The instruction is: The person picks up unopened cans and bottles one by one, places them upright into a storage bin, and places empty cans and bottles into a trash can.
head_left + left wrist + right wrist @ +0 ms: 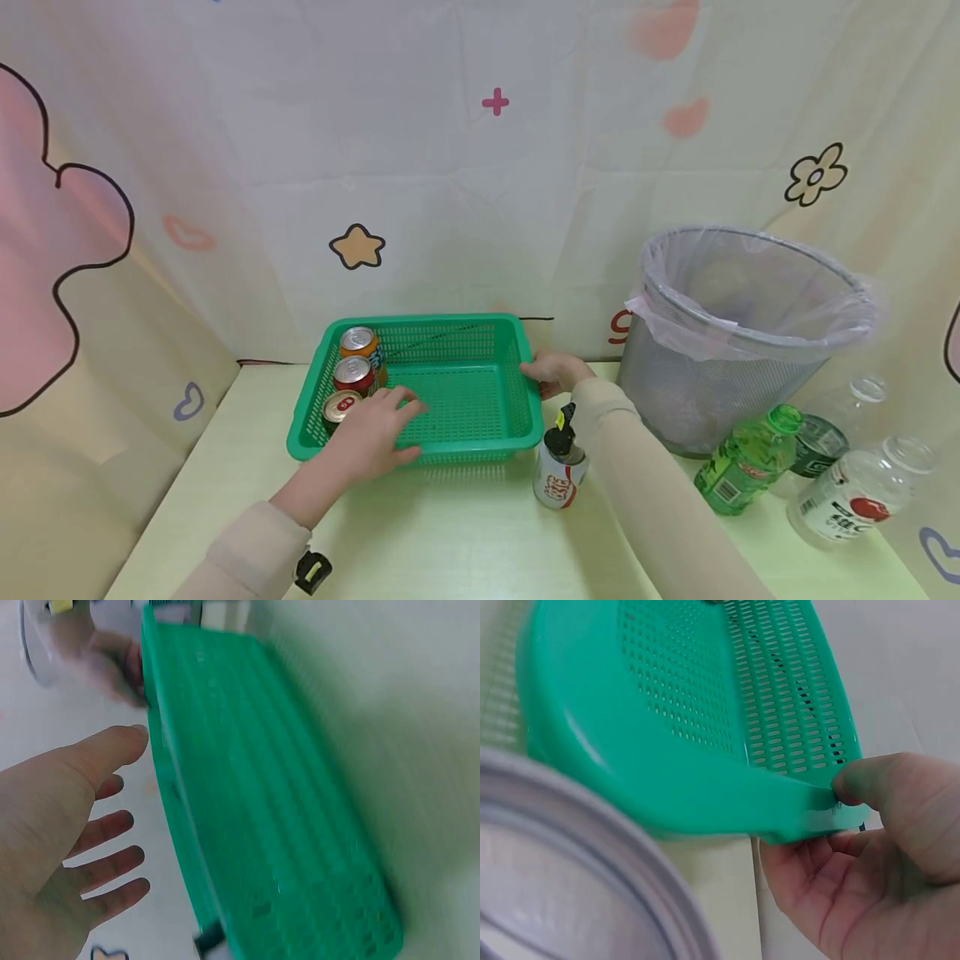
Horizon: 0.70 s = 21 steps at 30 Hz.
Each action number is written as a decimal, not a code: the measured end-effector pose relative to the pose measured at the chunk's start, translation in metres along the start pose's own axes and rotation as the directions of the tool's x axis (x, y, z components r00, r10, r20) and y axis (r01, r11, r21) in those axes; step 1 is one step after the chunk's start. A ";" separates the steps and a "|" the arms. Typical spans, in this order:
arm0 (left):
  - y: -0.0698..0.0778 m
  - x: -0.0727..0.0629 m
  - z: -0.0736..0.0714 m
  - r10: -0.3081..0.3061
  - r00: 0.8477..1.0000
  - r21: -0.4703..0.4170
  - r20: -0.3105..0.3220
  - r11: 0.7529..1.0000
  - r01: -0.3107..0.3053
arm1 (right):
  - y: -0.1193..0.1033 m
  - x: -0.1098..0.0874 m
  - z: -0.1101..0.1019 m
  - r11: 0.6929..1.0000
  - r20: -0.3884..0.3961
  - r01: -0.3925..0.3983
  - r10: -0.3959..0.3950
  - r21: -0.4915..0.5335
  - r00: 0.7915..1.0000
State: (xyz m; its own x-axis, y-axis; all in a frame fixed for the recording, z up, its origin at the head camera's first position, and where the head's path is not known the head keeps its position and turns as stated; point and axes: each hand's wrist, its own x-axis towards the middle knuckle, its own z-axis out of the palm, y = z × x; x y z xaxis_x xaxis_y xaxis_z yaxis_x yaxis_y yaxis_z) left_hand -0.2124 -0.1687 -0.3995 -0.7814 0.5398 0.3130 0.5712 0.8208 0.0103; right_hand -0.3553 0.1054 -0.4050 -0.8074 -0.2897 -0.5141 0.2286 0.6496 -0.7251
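A green plastic basket [465, 400] with slotted walls sits on the table against the curtain. Along its left end stand an orange can [360, 342], a red can [354, 374] and a can with a gold top [341, 406]. My right hand [557, 372] holds the basket's right rim; in the right wrist view the thumb lies over the rim and the fingers curl beneath. Over the basket's front left part is my left hand [378, 433], its fingers spread and holding nothing. A white can with red print [558, 479] stands just outside the front right corner, partly covered by the right wrist's camera.
At the right rear stands a mesh waste bin [675, 392] with a pinkish plastic liner. Before it are a green bottle [750, 462], a clear bottle with a dark label [821, 437] and a clear bottle with a white label [851, 500]. A patterned curtain [465, 208] hangs behind the table.
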 end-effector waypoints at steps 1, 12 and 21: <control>0.004 0.001 0.002 0.018 1.000 -0.003 -0.012 1.000 -0.018 | -0.001 0.000 0.000 1.000 0.007 0.002 -0.002 -0.001 1.000; 0.053 0.012 0.021 0.012 1.000 -0.270 0.009 0.963 -0.009 | -0.006 0.000 -0.001 0.998 0.003 -0.002 0.002 -0.068 1.000; 0.085 0.025 0.034 -0.001 1.000 -0.343 -0.023 0.939 -0.007 | -0.003 0.002 -0.003 0.998 0.011 0.001 0.000 -0.065 1.000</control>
State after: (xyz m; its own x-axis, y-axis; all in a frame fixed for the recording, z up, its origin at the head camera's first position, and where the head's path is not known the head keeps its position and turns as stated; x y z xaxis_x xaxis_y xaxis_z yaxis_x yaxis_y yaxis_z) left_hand -0.1924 -0.0789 -0.4233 -0.7757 0.5349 0.3348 0.6284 0.7031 0.3327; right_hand -0.3597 0.1053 -0.4026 -0.8013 -0.2976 -0.5190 0.1922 0.6935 -0.6944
